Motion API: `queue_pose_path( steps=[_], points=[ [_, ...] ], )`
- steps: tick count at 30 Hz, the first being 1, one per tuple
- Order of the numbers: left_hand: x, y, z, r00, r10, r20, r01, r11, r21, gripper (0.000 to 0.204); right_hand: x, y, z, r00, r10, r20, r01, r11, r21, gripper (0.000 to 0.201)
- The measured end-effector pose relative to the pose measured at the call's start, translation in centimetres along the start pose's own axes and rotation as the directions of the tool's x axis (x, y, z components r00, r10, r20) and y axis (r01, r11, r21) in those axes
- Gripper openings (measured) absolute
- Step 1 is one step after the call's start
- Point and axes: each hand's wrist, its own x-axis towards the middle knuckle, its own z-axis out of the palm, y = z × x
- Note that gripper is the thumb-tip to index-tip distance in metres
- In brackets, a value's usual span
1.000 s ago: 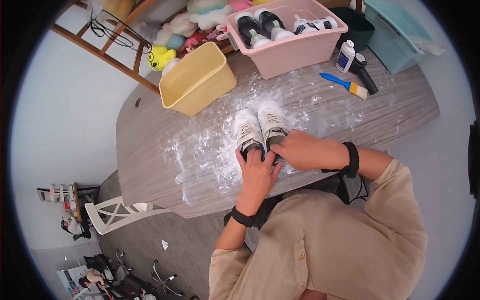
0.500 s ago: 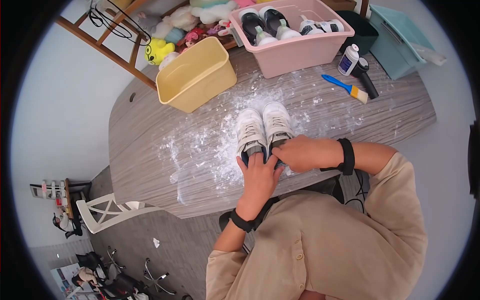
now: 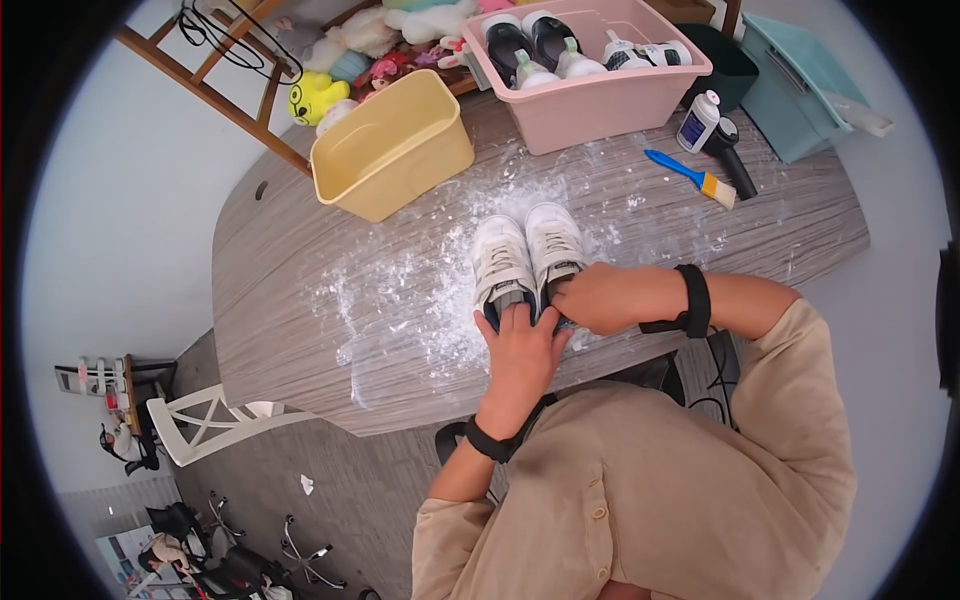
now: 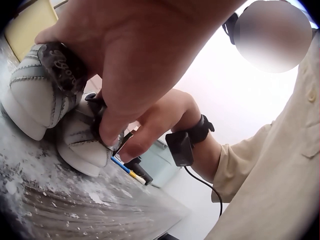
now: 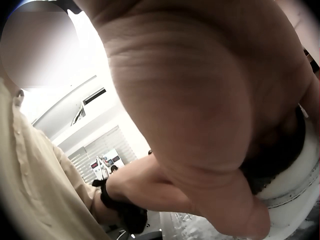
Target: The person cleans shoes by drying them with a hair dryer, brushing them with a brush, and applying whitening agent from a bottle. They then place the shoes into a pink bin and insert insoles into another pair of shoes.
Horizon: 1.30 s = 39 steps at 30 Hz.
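Observation:
Two white sneakers stand side by side, toes away from me, the left sneaker (image 3: pixel 500 251) close against the right sneaker (image 3: pixel 553 243). My left hand (image 3: pixel 522 360) grips the left sneaker's heel, its fingertips over the collar into the opening, where grey lining shows. Its thumb reaches across by the right sneaker's heel. In the left wrist view, a dark heel tab (image 4: pixel 64 70) carries pale lettering. My right hand (image 3: pixel 605 300) bends over the right sneaker's opening and holds its collar, fingertips hidden inside. In the right wrist view, its thumb lies by the white heel.
White powder is scattered over the wooden table (image 3: pixel 270 260). A yellow bin (image 3: pixel 400 165) and a pink bin (image 3: pixel 600 108) of shoes stand behind. At the right are a blue-handled brush (image 3: pixel 690 178), a white bottle (image 3: pixel 698 122), a black tool (image 3: pixel 738 170) and a teal bin (image 3: pixel 800 105).
The head view has shifted slightly. Grey lining now shows in the left sneaker's opening, which was darker earlier. My right hand has moved slightly over its sneaker's opening; both sneakers keep their place.

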Motion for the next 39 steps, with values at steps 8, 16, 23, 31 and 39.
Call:
queue_pose_path(
  steps=[8, 16, 23, 31, 39],
  points=[
    [0.3, 0.5, -0.4, 1.000, -0.009, -0.014, 0.008, 1.000, -0.011, 0.031, -4.4, 0.6, -4.0, 0.881, 0.044, -0.472, 0.100, 0.956, 0.276, 0.034],
    [0.5, 0.3, -1.1, 0.999, 0.035, -0.004, -0.035, 0.998, -0.055, 0.029, -0.5, 3.0, -3.8, 0.841, -0.070, -0.537, 0.134, 0.988, 0.081, 0.032],
    [1.5, -0.7, -2.7, 0.996, 0.056, -0.070, -0.068, 0.980, -0.187, 0.030, -1.8, 0.3, -4.0, 0.757, -0.196, -0.623, 0.332, 0.937, 0.109, 0.031],
    [1.8, 0.1, -1.3, 0.997, 0.051, -0.057, -0.060, 0.986, -0.159, 0.043, -4.1, -0.9, -0.1, 0.890, 0.041, -0.455, 0.115, 0.943, 0.311, 0.050],
    [0.4, -0.4, -1.1, 0.997, 0.075, -0.017, -0.077, 0.963, -0.259, 0.048, -3.7, -1.2, 2.4, 0.873, 0.096, -0.479, 0.026, 0.970, 0.242, 0.056]
  ],
)
